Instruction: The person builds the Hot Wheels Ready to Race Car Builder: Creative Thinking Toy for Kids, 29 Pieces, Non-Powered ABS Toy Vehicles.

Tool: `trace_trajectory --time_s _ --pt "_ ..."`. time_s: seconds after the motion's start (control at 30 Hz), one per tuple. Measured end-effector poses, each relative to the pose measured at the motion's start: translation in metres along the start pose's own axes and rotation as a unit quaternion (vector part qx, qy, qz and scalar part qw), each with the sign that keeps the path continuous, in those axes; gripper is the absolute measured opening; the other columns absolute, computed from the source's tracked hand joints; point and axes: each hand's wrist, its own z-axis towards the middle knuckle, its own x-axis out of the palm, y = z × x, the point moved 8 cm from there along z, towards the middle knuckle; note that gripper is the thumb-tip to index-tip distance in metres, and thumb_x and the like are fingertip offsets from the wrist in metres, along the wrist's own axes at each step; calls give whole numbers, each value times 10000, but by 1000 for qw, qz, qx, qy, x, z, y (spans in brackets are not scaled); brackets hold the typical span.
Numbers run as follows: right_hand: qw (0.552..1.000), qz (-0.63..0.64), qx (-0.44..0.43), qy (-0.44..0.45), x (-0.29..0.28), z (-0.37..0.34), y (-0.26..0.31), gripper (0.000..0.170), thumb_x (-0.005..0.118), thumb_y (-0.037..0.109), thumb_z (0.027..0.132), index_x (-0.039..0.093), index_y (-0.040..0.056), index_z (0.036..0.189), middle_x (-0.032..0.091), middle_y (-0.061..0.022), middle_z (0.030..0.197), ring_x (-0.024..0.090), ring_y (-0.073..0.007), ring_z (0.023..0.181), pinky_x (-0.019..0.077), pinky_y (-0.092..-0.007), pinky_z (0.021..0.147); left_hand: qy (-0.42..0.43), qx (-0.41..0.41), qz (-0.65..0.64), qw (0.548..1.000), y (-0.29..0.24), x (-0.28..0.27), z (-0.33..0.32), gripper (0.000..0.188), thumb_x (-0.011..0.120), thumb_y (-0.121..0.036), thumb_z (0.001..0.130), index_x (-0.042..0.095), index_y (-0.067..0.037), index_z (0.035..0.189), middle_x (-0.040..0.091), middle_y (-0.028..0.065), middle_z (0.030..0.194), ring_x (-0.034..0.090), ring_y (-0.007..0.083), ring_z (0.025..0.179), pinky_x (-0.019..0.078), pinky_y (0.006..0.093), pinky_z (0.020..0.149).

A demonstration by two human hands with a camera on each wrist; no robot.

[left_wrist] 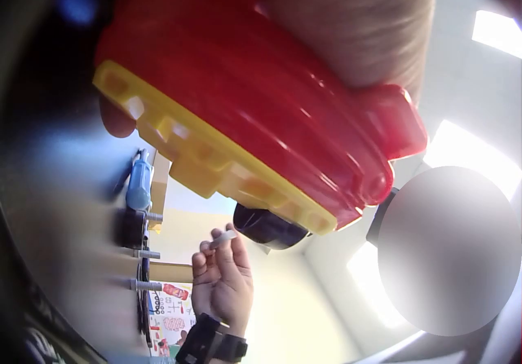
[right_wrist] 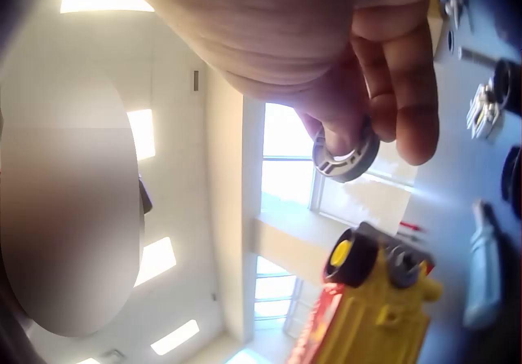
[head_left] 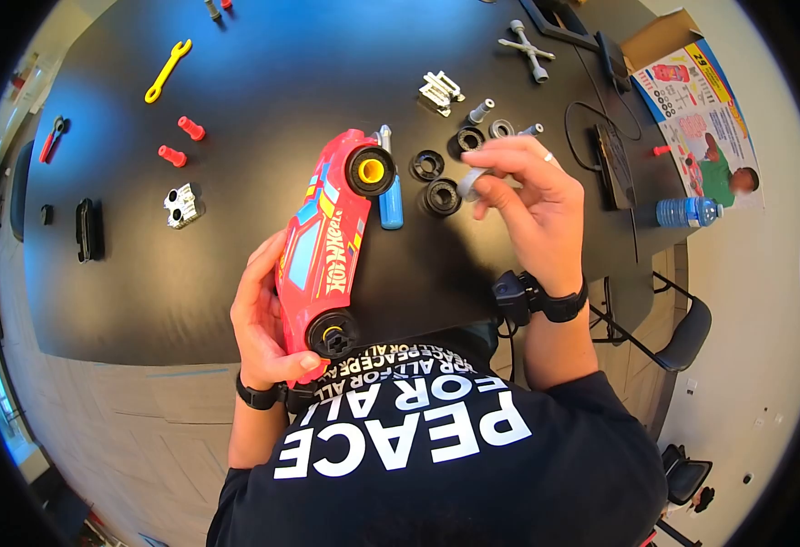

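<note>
Red toy car (head_left: pixel 323 246), tilted above the black counter (head_left: pixel 263 118), its rear end gripped by the left hand (head_left: pixel 268 319), gray ring (head_left: pixel 471 184) pinched in the right hand (head_left: pixel 532 205), loose black tires (head_left: pixel 441 196) just beside, blue-handled screwdriver (head_left: pixel 391 202) lying near the car.

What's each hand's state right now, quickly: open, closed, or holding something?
Left hand: closed around the red toy car.
Right hand: pinching a small gray ring between thumb and fingers.

Left hand (head_left: pixel 263 319) low and curled, right hand (head_left: pixel 546 205) raised, thumb (head_left: pixel 502 198) and fingers (head_left: pixel 514 158) pinched, forearms (head_left: pixel 555 351) bare
</note>
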Motion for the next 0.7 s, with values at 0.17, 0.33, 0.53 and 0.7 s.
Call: trace_trajectory --time_s 0.17,0.33,0.53,0.7 --pt "994 97 17 48 32 12 9 254 736 -108 999 752 -41 1243 740 -96 1187 729 -100 953 615 -242 707 7 -2 -14 1000 -1 2 0 1322 1043 -536 646 439 63 1658 432 246 1677 494 349 1553 416 472 1284" --pt "993 26 -46 102 47 25 17 177 749 -109 988 757 -63 1159 729 -96 1184 729 -108 953 622 -237 740 21 11 -14 1000 -2 2 -1 1317 1047 -520 646 441 64 1659 425 246 1682 495 348 1554 416 469 1284" --pt "995 1 -20 98 53 30 16 156 767 -110 963 761 -80 1116 700 -91 1183 728 -102 924 617 -223 735 31 24 -1 999 -3 2 0 1316 1046 -511 648 436 64 1662 417 258 1686 498 355 1548 419 476 1281" --pt "998 19 -20 65 55 31 10 120 835 -12 927 784 -39 1032 719 -60 998 704 -69 752 590 -222 626 23 10 24 999 -4 4 -1 1379 1018 -619 657 395 70 1676 442 264 1690 523 363 1540 434 508 1277"
